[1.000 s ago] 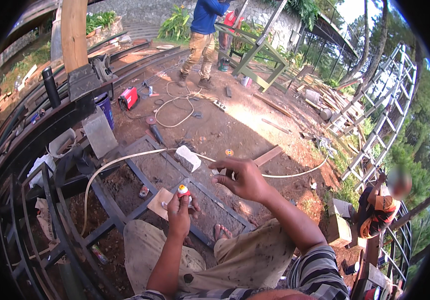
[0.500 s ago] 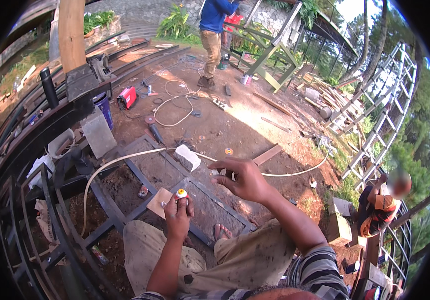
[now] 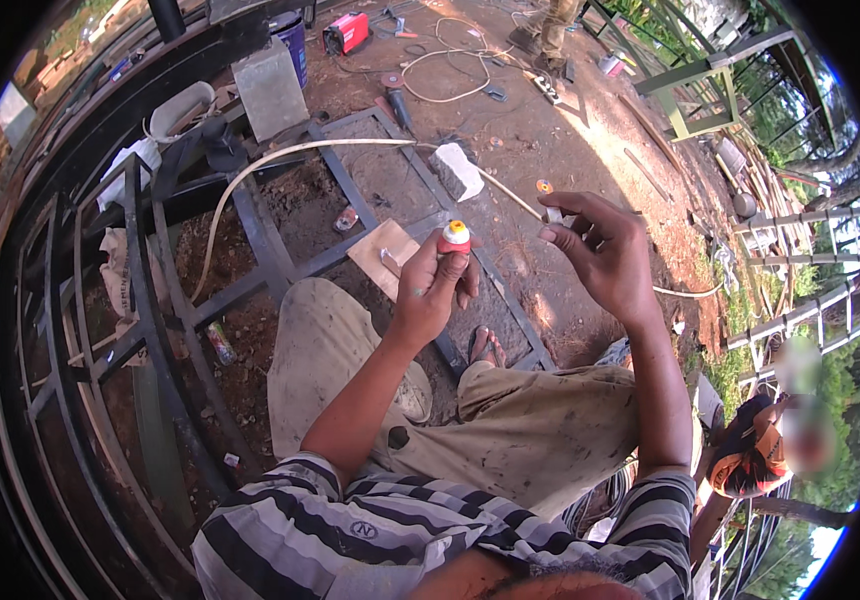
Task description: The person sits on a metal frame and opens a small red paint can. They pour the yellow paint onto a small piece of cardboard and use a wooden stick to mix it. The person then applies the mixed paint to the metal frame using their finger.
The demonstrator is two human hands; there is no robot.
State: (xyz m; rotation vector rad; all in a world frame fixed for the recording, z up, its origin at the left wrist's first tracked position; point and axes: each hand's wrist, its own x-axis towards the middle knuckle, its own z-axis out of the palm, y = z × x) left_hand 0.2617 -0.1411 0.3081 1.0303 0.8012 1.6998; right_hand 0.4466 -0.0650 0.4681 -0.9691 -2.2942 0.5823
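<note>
My left hand [image 3: 430,285] is closed around a small red bottle [image 3: 457,240] with a white top and an orange-yellow tip, held upright over my lap. Apart from it, to the right, my right hand [image 3: 605,250] pinches a small whitish piece [image 3: 554,214] between thumb and fingers; it looks like a cap, but its details are too small to make out. Beyond the left hand lies a square brown board [image 3: 382,246] with a small pale object on it. A rough white block [image 3: 457,172] rests farther off on the metal frame.
Dark metal frames [image 3: 295,270] surround me on the left and in front. A pale hose [image 3: 335,143] arcs across them. Farther away are an angle grinder [image 3: 398,108], a red machine [image 3: 347,34] and a cable [image 3: 440,62]. A person [image 3: 750,450] is close on the right; another stands far ahead.
The view has tipped downward, so my striped shirt shows. My right hand has moved farther from the bottle, and the whitish piece in its pinch is plainer. The left hand keeps its hold.
</note>
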